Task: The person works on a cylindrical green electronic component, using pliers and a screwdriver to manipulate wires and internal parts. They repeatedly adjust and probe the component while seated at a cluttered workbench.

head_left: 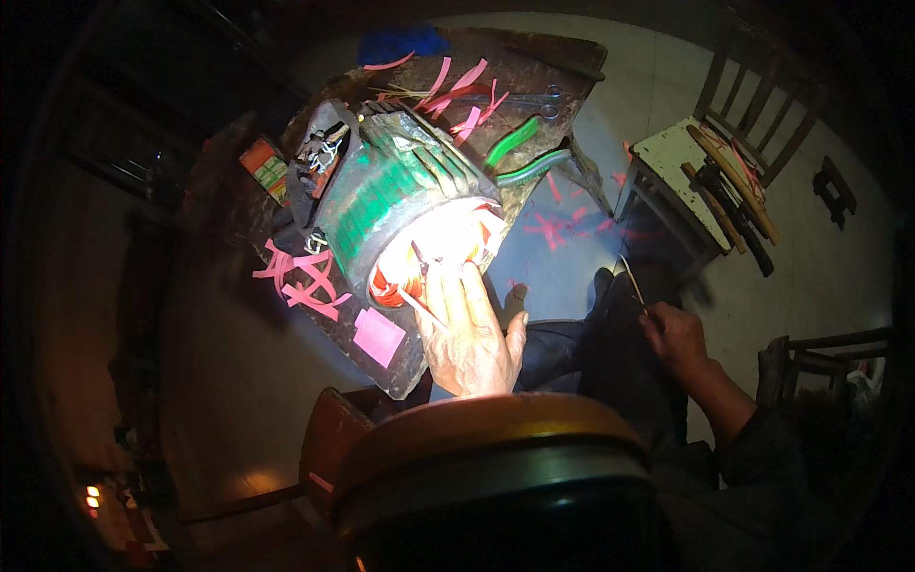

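A green motor housing [367, 205] lies on its side on a worn wooden table [401, 374], its open end turned toward me. Reddish wire windings [393, 278] show inside the rim, though bright light washes out much of the opening. My left hand [467, 345] reaches in there, back upward, fingers stretched out and thumb apart; its fingertips rest at the windings. A narrow pale strip [423, 309] lies against the fingers. Lower and to the right, my right hand [675, 336] is closed around a thin stick-like tool [632, 279] with a slightly curved tip, held away from the motor.
Pink strips [310, 286] and a pink sheet [378, 337] lie left of the motor. Behind it are scissors [550, 101], more strips and a green band [512, 141]. A chair [679, 162] at right bears several rods. A rounded brown object [496, 419] blocks the lower middle.
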The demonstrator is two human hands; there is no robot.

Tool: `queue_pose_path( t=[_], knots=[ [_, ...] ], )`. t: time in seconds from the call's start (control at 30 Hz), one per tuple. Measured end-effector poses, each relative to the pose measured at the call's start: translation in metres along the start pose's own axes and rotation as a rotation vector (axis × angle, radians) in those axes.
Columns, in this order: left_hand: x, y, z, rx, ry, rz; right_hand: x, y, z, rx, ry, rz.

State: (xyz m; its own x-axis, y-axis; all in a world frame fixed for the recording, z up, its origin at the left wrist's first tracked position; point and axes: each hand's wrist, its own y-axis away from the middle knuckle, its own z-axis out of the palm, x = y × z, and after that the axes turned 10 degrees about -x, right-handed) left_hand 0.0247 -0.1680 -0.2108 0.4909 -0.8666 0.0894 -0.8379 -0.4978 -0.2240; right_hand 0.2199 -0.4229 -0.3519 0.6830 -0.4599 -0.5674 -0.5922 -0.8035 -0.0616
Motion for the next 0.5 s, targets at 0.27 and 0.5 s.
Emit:
queue_pose_path(
  t=[0.27,0.5],
  knots=[
    [-0.0021,-0.0055,-0.0018,-0.027,-0.003,-0.014,0.0040,-0.0043,-0.0002,-0.037,0.005,0.040],
    [-0.0070,-0.0058,-0.0015,0.051,0.049,0.047,0.0086,-0.0069,-0.0018,-0.033,-0.017,0.027]
  ],
)
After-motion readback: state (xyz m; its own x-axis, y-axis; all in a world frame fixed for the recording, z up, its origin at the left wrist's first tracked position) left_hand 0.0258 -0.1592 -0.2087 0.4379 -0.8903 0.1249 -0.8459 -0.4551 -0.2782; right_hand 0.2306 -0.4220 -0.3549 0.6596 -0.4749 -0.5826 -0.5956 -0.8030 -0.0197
